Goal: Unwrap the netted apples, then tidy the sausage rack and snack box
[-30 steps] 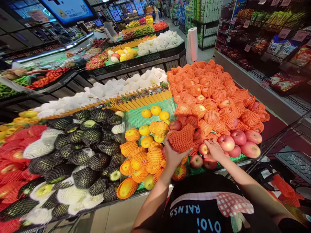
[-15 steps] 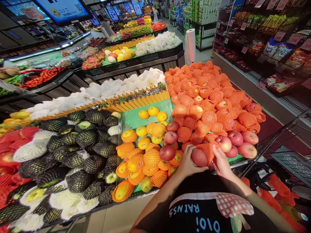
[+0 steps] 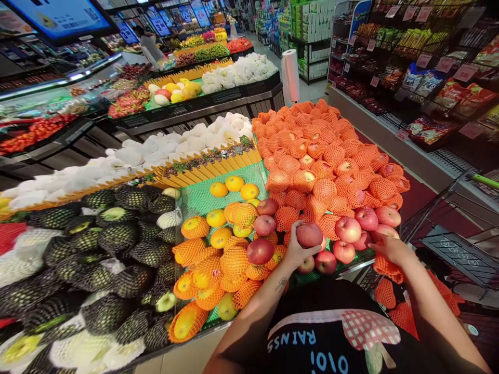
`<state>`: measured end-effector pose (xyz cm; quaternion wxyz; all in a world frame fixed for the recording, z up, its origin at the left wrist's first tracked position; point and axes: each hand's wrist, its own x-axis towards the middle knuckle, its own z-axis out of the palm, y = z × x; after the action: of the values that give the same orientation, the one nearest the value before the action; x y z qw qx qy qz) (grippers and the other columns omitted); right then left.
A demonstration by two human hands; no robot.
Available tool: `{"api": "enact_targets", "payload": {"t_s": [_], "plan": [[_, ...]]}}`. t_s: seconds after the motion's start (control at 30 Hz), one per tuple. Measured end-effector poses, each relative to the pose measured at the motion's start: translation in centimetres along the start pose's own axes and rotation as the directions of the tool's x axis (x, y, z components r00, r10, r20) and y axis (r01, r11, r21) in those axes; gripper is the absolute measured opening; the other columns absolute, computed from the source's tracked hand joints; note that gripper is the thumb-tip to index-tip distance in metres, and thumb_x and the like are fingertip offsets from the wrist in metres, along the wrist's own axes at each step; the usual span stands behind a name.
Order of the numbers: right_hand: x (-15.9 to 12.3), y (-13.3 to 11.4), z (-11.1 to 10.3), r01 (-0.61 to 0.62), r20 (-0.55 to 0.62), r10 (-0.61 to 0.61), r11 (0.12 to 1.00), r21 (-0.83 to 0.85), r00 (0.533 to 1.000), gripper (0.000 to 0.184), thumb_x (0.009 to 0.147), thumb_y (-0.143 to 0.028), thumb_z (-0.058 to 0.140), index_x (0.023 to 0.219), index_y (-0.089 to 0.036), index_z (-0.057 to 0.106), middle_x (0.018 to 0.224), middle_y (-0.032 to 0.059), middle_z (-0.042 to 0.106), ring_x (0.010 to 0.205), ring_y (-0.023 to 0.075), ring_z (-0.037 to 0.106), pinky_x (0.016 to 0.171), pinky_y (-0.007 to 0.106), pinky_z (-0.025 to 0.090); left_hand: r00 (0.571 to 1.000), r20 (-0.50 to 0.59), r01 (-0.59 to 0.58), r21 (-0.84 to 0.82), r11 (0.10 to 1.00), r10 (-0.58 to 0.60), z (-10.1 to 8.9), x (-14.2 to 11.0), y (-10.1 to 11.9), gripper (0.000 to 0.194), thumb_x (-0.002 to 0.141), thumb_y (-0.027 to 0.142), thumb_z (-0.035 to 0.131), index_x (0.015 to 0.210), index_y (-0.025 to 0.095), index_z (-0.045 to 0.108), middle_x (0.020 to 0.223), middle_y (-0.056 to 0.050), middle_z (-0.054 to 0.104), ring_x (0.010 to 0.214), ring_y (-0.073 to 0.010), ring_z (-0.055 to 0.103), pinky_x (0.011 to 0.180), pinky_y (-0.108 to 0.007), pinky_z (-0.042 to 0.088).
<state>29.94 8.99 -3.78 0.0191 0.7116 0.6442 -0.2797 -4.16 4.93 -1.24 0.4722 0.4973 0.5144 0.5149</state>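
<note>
As the left hand grips a bare apple, the right clasps a net (orange foam), well apart.

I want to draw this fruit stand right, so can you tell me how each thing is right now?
Apple in left hand, bare
Left hand, holding that apple
Orange foam net, crumpled
Right hand, gripping the net
Front apples, bare
Piled apples, mostly netted
Oranges, some netted, some bare
Big screen, lit
Plastic roll, upright
</note>
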Motion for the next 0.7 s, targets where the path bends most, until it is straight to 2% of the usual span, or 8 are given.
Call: {"api": "enact_targets", "payload": {"t_s": [0.07, 0.13, 0.2, 0.27, 0.33, 0.43, 0.6, 0.7], "plan": [[0.0, -0.7, 1.4, -0.091, 0.061, 0.092, 0.996, -0.01, 0.994, 0.066, 0.094, -0.07, 0.037, 0.105, -0.016, 0.073, 0.101, 0.0197, 0.073, 0.102, 0.0345, 0.068, 0.085, 0.042, 0.051, 0.996, 0.055, -0.08, 0.094, 0.992, 0.075, 1.1, 0.4, -0.5, 0.088, 0.059, 0.027, 0.091, 0.133, 0.027, 0.042, 0.134, -0.007, 0.049, 0.126, -0.026, 0.05, 0.114, -0.048, 0.037], [-0.1, -1.7, 2.9, -0.203, 0.053, 0.201, 0.979, 0.027, 0.978, 0.086, 0.095, -0.074, 0.019, 0.109, -0.01, 0.073, 0.108, 0.0266, 0.071, 0.111, 0.0378, 0.066, 0.088, 0.044, 0.051, 0.982, 0.134, -0.161, 0.203, 0.966, 0.136, 2.4, 0.9, -1.3, 0.09, 0.059, 0.026, 0.091, 0.135, 0.027, 0.043, 0.136, -0.008, 0.046, 0.129, -0.0276, 0.049, 0.116, -0.049, 0.036], [-0.3, -2.3, 4.1, -0.3, 0.036, 0.298, 0.953, 0.05, 0.954, 0.098, 0.091, -0.08, 0.012, 0.111, -0.005, 0.072, 0.111, 0.031, 0.069, 0.112, 0.0408, 0.065, 0.089, 0.047, 0.051, 0.961, 0.225, -0.23, 0.308, 0.923, 0.164, 3.5, 1.4, -2.3, 0.085, 0.062, 0.023, 0.089, 0.134, 0.027, 0.046, 0.138, -0.009, 0.045, 0.132, -0.0286, 0.047, 0.116, -0.049, 0.037], [-0.3, -2.6, 4.8, -0.352, 0.027, 0.351, 0.933, 0.075, 0.936, 0.102, 0.089, -0.083, 0.013, 0.11, -0.003, 0.072, 0.111, 0.0328, 0.068, 0.111, 0.0417, 0.066, 0.089, 0.047, 0.051, 0.937, 0.313, -0.277, 0.385, 0.881, 0.158, 4.3, 1.8, -3.4, 0.077, 0.066, 0.019, 0.084, 0.133, 0.026, 0.047, 0.139, -0.009, 0.046, 0.133, -0.029, 0.047, 0.116, -0.05, 0.038], [-0.1, -2.4, 5.3, -0.368, 0.024, 0.368, 0.924, 0.101, 0.93, 0.1, 0.088, -0.084, 0.018, 0.109, -0.002, 0.073, 0.111, 0.0328, 0.068, 0.109, 0.0414, 0.066, 0.089, 0.045, 0.052, 0.918, 0.372, -0.302, 0.437, 0.847, 0.135, 4.6, 2.0, -4.4, 0.071, 0.067, 0.017, 0.078, 0.131, 0.026, 0.048, 0.139, -0.009, 0.05, 0.133, -0.0298, 0.047, 0.116, -0.051, 0.038], [0.2, -1.3, 5.6, -0.373, 0.031, 0.372, 0.918, 0.133, 0.928, 0.095, 0.087, -0.083, 0.028, 0.109, -0.002, 0.072, 0.111, 0.0313, 0.069, 0.107, 0.0409, 0.067, 0.086, 0.043, 0.052, 0.913, 0.4, -0.291, 0.491, 0.821, 0.084, 4.4, 1.9, -5.2, 0.07, 0.068, 0.016, 0.073, 0.132, 0.027, 0.046, 0.138, -0.008, 0.052, 0.134, -0.0308, 0.048, 0.115, -0.051, 0.039], [-0.6, 0.7, 5.8, -0.288, 0.037, 0.287, 0.932, 0.219, 0.957, 0.079, 0.085, -0.078, 0.04, 0.097, -0.009, 0.074, 0.1, 0.0245, 0.073, 0.097, 0.0389, 0.07, 0.077, 0.041, 0.052, 0.911, 0.413, -0.272, 0.578, 0.77, 0.012, 4.2, 1.6, -4.8, 0.086, 0.069, 0.024, 0.077, 0.144, 0.025, 0.035, 0.144, -0.013, 0.044, 0.136, -0.0338, 0.044, 0.114, -0.052, 0.039], [-1.5, 1.1, 6.1, -0.276, 0.004, 0.286, 0.92, 0.277, 0.958, 0.072, 0.087, -0.073, 0.041, 0.096, -0.01, 0.074, 0.094, 0.0225, 0.074, 0.095, 0.039, 0.07, 0.074, 0.04, 0.051, 0.886, 0.463, -0.316, 0.578, 0.752, 0.016, 4.4, 1.5, -4.7, 0.075, 0.071, 0.022, 0.076, 0.137, 0.024, 0.041, 0.14, -0.012, 0.045, 0.133, -0.0322, 0.044, 0.112, -0.05, 0.041]]}}
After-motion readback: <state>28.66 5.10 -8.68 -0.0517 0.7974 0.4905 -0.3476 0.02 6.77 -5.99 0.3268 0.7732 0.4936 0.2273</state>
